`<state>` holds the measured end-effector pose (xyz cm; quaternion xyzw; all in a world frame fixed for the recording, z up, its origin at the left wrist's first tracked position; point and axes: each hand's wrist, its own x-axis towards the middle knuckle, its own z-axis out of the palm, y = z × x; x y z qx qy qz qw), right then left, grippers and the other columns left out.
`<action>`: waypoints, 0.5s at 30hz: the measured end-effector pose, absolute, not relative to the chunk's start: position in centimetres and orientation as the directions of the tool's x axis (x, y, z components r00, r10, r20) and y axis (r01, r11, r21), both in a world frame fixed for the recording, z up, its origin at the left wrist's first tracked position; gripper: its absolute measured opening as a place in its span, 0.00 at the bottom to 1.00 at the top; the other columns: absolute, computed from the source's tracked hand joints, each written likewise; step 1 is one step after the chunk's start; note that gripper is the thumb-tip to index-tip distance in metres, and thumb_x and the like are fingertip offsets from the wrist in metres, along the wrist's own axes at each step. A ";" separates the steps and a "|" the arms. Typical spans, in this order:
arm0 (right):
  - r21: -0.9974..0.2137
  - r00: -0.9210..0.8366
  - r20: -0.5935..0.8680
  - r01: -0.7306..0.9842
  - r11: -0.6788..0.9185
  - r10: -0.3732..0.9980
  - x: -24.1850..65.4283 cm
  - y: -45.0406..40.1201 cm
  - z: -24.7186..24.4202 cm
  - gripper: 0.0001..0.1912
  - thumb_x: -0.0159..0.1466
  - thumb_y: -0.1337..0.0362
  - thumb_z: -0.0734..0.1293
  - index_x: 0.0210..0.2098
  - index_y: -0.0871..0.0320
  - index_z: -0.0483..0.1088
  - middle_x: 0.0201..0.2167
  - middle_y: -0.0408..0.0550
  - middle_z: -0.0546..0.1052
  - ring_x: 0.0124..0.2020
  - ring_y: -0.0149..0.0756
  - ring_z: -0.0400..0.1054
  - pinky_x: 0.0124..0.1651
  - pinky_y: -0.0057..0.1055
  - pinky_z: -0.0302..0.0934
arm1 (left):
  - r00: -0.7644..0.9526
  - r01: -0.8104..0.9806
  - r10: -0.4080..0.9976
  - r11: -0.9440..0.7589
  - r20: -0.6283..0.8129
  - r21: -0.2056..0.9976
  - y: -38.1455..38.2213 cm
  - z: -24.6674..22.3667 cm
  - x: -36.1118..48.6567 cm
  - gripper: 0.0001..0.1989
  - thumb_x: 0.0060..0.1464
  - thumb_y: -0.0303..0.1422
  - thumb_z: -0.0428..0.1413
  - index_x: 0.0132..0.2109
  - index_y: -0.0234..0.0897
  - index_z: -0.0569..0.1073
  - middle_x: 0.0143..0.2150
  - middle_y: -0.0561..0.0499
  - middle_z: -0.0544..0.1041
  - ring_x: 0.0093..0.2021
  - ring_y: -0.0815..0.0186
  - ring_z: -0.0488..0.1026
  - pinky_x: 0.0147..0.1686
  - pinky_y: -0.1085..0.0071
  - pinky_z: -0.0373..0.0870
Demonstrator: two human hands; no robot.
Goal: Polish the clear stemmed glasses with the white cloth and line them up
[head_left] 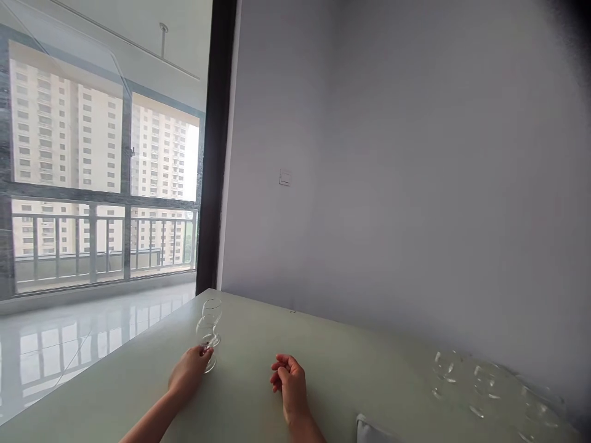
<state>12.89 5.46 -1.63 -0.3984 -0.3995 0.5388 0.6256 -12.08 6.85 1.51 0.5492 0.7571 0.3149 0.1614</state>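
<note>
Near the left edge of the table, my left hand (190, 371) is closed around the stem of a clear wine glass (205, 328). Its foot rests on or just above the tabletop; I cannot tell which. Right behind it stands another wine glass (212, 306), upright and partly overlapped by the front one. My right hand (290, 381) hovers over the middle of the table, fingers loosely curled and a little apart, with nothing visible in it.
Several more clear glasses (444, 367) stand at the right side of the pale green table (249, 344), against the grey wall (415, 215). A grey object like a chair back (372, 431) shows at the near edge. Glass doors and a tiled floor (92, 344) lie left.
</note>
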 end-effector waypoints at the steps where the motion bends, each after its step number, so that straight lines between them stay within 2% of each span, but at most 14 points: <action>1: -0.930 0.100 0.069 -0.354 0.100 0.993 12.9 5.4 -1.6 0.15 0.43 0.66 0.59 0.31 0.60 0.67 0.23 0.43 0.70 0.18 0.28 0.62 0.18 0.24 0.53 | -0.357 0.721 0.929 0.207 0.099 0.661 6.9 1.5 -12.8 0.16 0.54 0.40 0.46 0.36 0.36 0.75 0.34 0.44 0.80 0.39 0.55 0.75 0.35 0.66 0.65; 8: -0.934 0.097 0.067 -0.344 0.097 0.993 12.9 5.2 -1.4 0.14 0.44 0.65 0.59 0.30 0.61 0.67 0.23 0.43 0.70 0.18 0.28 0.63 0.18 0.24 0.53 | -0.414 0.682 0.908 0.259 0.069 0.684 6.9 1.7 -14.5 0.19 0.53 0.43 0.46 0.40 0.37 0.75 0.40 0.42 0.79 0.42 0.51 0.75 0.33 0.65 0.65; 12: -0.933 0.092 0.074 -0.346 0.102 0.993 12.9 5.1 -1.4 0.12 0.44 0.65 0.60 0.29 0.61 0.68 0.23 0.43 0.70 0.18 0.27 0.62 0.18 0.24 0.53 | -0.432 0.663 0.900 0.280 0.049 0.694 7.0 1.9 -14.4 0.18 0.52 0.44 0.47 0.40 0.37 0.74 0.37 0.44 0.80 0.39 0.53 0.76 0.31 0.66 0.65; 15: -0.933 0.091 0.080 -0.345 0.107 0.993 12.9 5.3 -1.5 0.11 0.45 0.65 0.60 0.28 0.60 0.67 0.22 0.43 0.70 0.18 0.27 0.62 0.17 0.24 0.53 | -0.445 0.657 0.894 0.285 0.054 0.698 6.9 2.0 -14.6 0.16 0.51 0.40 0.48 0.41 0.38 0.74 0.35 0.46 0.79 0.36 0.56 0.76 0.31 0.68 0.66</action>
